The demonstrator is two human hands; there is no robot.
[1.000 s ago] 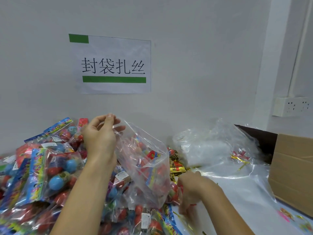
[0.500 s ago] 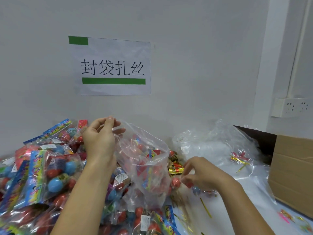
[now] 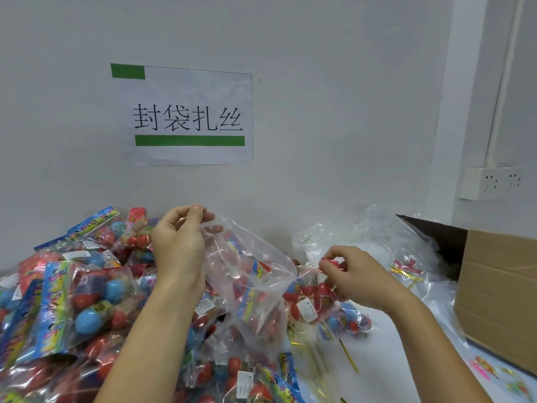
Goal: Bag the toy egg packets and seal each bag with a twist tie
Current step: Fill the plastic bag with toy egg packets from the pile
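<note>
The left hand (image 3: 178,245) pinches the rim of a clear bag (image 3: 247,283) at about eleven o'clock from its middle, grip closed on the film, mouth held up. The right hand (image 3: 353,276), at three o'clock from the bag, has its grip on the header of a toy egg packet (image 3: 312,298) just beside the opening. The film looks slippery (and limp): if the mouth sags, the packet may snag on the rim or drop onto the tabletop (image 3: 412,344).
</note>
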